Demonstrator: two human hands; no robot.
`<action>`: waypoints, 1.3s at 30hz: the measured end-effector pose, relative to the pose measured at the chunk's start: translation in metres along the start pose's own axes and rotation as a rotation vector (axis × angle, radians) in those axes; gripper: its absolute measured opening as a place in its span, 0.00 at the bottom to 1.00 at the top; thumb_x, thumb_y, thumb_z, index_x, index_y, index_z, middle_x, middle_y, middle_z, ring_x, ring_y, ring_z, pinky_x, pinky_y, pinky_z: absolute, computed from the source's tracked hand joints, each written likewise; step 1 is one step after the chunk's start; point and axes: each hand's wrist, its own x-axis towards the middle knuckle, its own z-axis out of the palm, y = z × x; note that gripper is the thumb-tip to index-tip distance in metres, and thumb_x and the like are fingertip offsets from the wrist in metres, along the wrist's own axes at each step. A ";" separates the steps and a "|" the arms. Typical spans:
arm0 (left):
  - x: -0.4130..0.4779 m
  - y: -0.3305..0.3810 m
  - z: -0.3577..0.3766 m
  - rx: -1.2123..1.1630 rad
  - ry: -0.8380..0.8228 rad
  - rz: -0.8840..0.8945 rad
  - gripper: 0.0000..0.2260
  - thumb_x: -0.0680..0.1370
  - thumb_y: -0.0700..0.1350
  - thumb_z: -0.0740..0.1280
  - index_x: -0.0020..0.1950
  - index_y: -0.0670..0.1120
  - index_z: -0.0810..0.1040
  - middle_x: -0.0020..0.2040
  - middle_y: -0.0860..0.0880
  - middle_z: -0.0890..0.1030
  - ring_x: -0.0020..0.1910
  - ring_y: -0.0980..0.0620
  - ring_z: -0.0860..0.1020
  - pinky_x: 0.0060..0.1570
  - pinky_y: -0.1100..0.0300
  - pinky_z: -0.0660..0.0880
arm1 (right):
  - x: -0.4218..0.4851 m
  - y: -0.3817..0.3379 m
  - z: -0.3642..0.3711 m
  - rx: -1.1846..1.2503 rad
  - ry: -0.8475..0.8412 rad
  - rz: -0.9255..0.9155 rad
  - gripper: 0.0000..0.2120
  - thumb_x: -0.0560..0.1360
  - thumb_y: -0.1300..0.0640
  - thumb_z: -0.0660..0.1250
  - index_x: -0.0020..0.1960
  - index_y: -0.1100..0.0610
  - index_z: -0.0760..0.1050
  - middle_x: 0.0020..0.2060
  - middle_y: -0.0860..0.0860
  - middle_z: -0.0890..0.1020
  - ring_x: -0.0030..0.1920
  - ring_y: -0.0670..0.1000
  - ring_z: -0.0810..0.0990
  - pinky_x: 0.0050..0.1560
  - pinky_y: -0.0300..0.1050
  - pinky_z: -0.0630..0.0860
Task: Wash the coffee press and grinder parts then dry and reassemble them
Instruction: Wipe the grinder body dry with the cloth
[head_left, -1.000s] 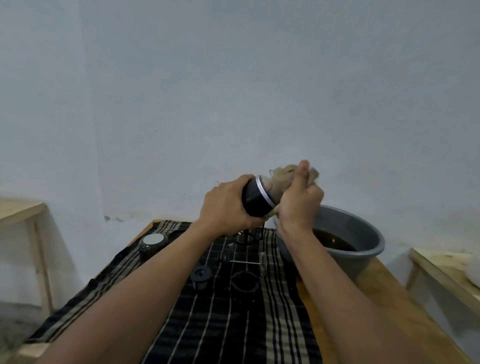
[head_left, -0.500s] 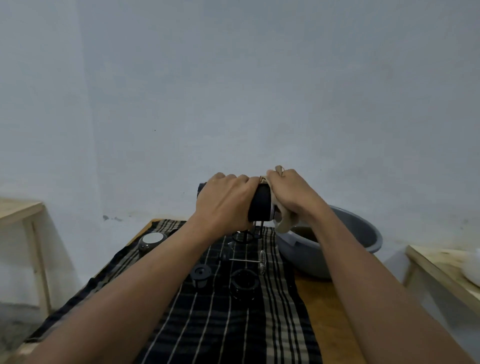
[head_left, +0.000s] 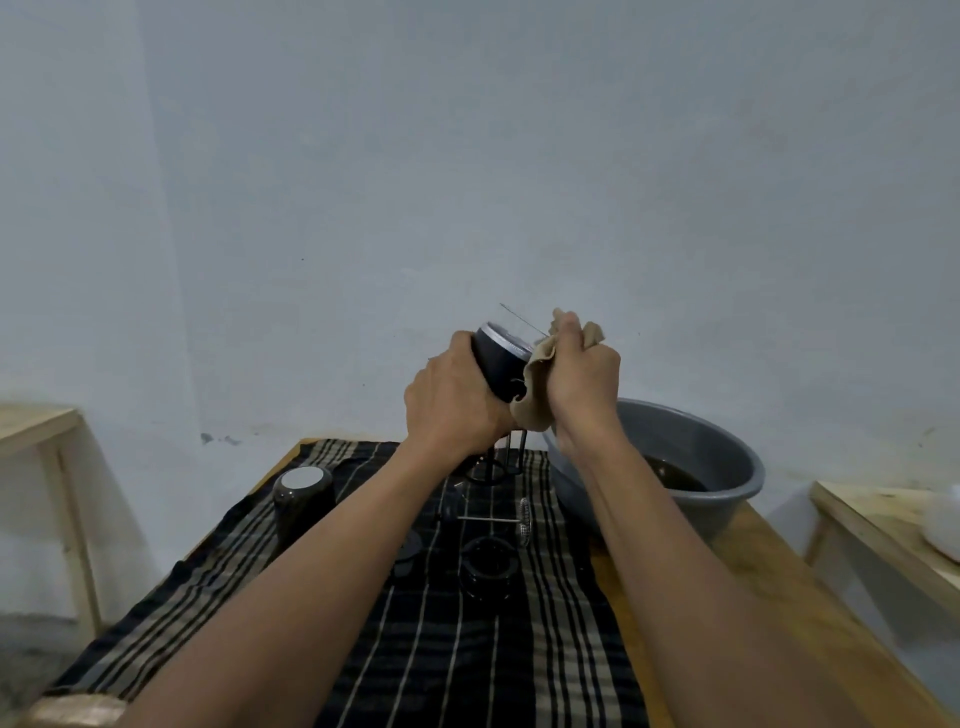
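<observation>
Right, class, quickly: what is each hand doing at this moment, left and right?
Left hand: closed round the black cylinder, holding it up.
Right hand: closed on the beige cloth, against the cylinder.

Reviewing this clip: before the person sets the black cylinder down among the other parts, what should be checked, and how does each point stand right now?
1. Left hand grips the black cylinder securely: ok.
2. Right hand holds the beige rag against the cylinder: ok.
3. Cylinder wiped fully dry, inside included: cannot tell.
4. Bare patch on the striped cloth for setting it down: ok, nearer the person than the black ring part.
5. Plunger rod lies flat on the cloth, below the raised hands: ok.
6. Grey basin holds dark liquid; cylinder held clear of it: ok.
</observation>
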 end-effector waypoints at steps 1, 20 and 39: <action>0.002 0.000 0.000 -0.034 -0.013 -0.036 0.28 0.68 0.56 0.77 0.61 0.47 0.71 0.48 0.52 0.78 0.47 0.44 0.78 0.45 0.52 0.73 | -0.005 0.002 0.002 -0.034 0.022 -0.056 0.19 0.84 0.46 0.60 0.48 0.58 0.82 0.42 0.50 0.83 0.47 0.47 0.82 0.52 0.41 0.77; 0.000 0.002 -0.026 -1.148 -0.485 -0.169 0.19 0.73 0.48 0.75 0.57 0.37 0.79 0.42 0.40 0.84 0.37 0.44 0.84 0.38 0.52 0.82 | -0.012 0.010 -0.019 0.155 -0.247 -0.187 0.16 0.86 0.50 0.56 0.57 0.54 0.82 0.51 0.51 0.87 0.56 0.49 0.85 0.60 0.49 0.80; -0.012 -0.001 -0.015 -1.119 -0.269 -0.271 0.22 0.76 0.60 0.68 0.55 0.42 0.83 0.47 0.44 0.88 0.43 0.48 0.86 0.41 0.57 0.83 | -0.017 -0.004 -0.017 -0.216 -0.347 -0.093 0.24 0.86 0.45 0.56 0.49 0.60 0.83 0.44 0.57 0.87 0.47 0.53 0.86 0.58 0.56 0.82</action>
